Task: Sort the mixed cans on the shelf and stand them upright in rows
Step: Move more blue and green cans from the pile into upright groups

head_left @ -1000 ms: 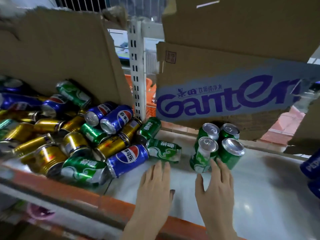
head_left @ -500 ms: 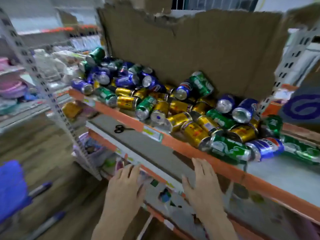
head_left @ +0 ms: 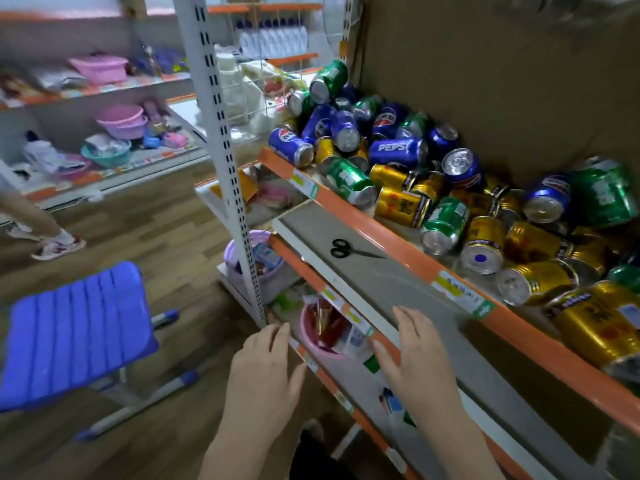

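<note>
Both hands hang in front of the shelving with nothing in them: the left hand (head_left: 265, 370) is held flat, fingers straight and close together, over the floor just off the lower shelf's front edge, and the right hand (head_left: 417, 358) is likewise flat with its fingers straight and slightly spread, hovering above the front edge of the grey lower shelf (head_left: 388, 282). Neither touches a can. The mixed cans (head_left: 433, 188) lie in a jumbled heap on the upper shelf (head_left: 391, 233), which has an orange front lip with price labels; the heap runs from the shelf's far left corner along the brown cardboard backing (head_left: 485, 74) to the right edge of the view. Nearly all lie on their sides or tilted. Blue Pepsi cans (head_left: 398, 152) gather mostly toward the far left end, green cans (head_left: 348, 180) are scattered through the pile and one sits on top at the far corner, and gold cans (head_left: 403, 206) fill the front and right part, one large at the near right edge. A pair of black-handled scissors (head_left: 349, 250) lies on the lower shelf near its left end. Below, a pink tub (head_left: 311, 336) holds packets. A blue stool (head_left: 74, 332) stands on the wooden floor to the left, and someone's sneakered foot (head_left: 57, 245) shows beyond it.
</note>
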The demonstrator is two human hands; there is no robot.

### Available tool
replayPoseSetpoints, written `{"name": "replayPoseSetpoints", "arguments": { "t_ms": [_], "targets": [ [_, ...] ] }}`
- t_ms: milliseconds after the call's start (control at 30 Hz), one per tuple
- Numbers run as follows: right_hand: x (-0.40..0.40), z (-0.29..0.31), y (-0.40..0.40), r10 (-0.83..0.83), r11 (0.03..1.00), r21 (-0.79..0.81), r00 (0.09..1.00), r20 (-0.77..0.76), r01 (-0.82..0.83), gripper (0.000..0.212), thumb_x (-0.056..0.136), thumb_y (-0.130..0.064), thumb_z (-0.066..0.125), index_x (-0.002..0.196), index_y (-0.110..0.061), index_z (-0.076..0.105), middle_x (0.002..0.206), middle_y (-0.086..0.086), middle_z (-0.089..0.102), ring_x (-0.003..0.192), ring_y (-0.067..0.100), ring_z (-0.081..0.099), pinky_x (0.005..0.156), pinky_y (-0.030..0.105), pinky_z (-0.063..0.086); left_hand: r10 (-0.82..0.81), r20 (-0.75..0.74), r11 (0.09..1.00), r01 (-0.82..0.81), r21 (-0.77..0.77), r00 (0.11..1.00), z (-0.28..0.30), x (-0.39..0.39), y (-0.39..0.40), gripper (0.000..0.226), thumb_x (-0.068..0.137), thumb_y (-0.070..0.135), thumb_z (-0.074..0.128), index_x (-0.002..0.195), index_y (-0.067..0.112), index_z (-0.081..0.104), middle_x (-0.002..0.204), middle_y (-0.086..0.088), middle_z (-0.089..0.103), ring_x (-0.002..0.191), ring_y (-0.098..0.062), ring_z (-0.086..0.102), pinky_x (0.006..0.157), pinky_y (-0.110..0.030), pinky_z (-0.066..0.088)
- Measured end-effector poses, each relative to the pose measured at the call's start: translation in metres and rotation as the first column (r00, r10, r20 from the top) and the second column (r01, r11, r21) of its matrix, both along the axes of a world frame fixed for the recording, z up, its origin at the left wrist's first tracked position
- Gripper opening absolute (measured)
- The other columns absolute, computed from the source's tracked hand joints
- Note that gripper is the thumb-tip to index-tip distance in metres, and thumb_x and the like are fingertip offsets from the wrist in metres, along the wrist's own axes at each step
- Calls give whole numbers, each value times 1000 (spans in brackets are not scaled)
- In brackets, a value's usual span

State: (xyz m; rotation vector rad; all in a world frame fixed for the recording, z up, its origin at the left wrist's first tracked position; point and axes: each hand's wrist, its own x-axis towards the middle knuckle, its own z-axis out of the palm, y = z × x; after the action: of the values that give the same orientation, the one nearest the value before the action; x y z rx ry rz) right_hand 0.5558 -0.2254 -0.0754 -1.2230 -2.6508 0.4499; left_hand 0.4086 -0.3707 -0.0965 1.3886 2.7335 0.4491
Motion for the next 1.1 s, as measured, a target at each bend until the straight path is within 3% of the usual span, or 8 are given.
{"name": "replayPoseSetpoints", "arguments": {
  "t_ms": [133,267,400,533,600,700,867,1100],
  "targets": [
    [-58,-8,17,41,998,-43,999,-35,-43,61,95,-40,45,146,-15,23,150,-1,26,140,14,17,116,26,11,13,24,1000,-13,1,1000,4,-42,19,63,87,45,55,142,19,37,139,4,42,126,-15,41,102,-28,35],
    [-124,-11,57,50,998,-37,995,-88,-54,61,95,-41,41,147,-16,21,152,-2,23,141,15,14,117,28,11,25,-13,999,-26,-32,1000,8,-109,56,62,80,42,66,133,14,51,129,-3,54,115,-23,53,92,-35,45],
    [-184,2,107,5,999,43,984,-177,3,57,91,-32,55,140,-10,39,142,5,41,135,22,32,114,38,25,-22,-57,1000,22,0,998,40,-172,116,61,91,44,49,144,20,28,142,2,36,125,-21,43,95,-32,42],
    [-221,23,151,-18,985,160,968,-249,59,52,81,-24,69,126,-3,54,124,12,57,119,30,50,102,46,41,-58,-127,997,63,36,990,58,-222,170,56,76,33,73,124,10,56,119,-8,58,105,-30,59,80,-41,51],
    [-227,31,167,-46,980,173,964,-263,94,51,81,-22,70,125,-3,54,124,12,57,119,30,50,102,44,40,-98,-140,994,103,32,985,56,-235,190,57,68,31,79,117,9,62,111,-8,63,98,-31,62,76,-41,53],
    [-224,37,185,-105,970,189,961,-255,156,53,83,-24,67,130,-5,51,128,10,55,123,27,47,105,39,34,-169,-89,985,170,11,982,59,-234,220,58,74,35,75,123,10,59,120,-6,61,109,-30,58,88,-41,49],
    [-212,39,213,-232,948,167,949,-213,270,53,86,-26,63,133,-6,48,133,8,50,127,24,42,108,32,25,-326,-201,939,341,42,924,62,-238,271,64,56,40,86,109,10,66,100,-4,68,85,-24,68,68,-33,56],
    [-223,48,240,-367,895,195,910,-191,402,52,84,-24,66,129,-3,51,130,11,53,124,28,45,106,37,32,-446,-150,874,465,141,882,81,-259,326,56,79,36,69,127,11,54,119,-6,58,106,-29,58,88,-40,48]
  ]
}}
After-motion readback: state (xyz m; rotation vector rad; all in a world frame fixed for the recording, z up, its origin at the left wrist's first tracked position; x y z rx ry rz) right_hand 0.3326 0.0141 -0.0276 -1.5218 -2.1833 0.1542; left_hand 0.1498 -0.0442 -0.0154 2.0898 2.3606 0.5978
